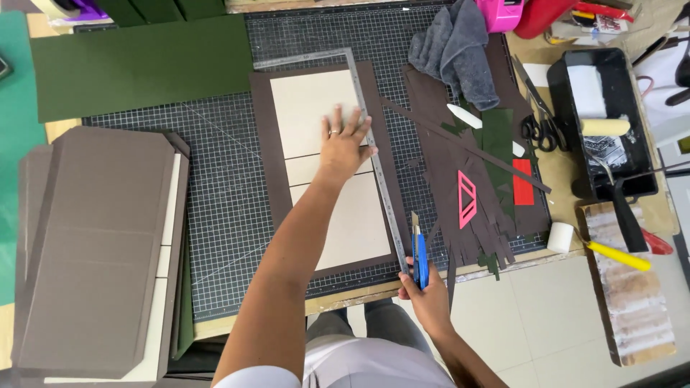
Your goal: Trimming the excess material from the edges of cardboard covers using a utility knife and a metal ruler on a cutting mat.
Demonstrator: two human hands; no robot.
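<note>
Stack of brown covered boards (97, 251) at left, matte, angled corners | gridded cutting mat (223, 194) | brown paper sheet (323, 169) bearing cream boards — flat, smooth | left hand (343, 144) spread open, pressing the steel ruler (379, 165) | right hand (425, 287) clenched around a blue utility knife (419, 251) at the ruler's near end | brown offcuts (467, 201), pink triangle at right.
</note>
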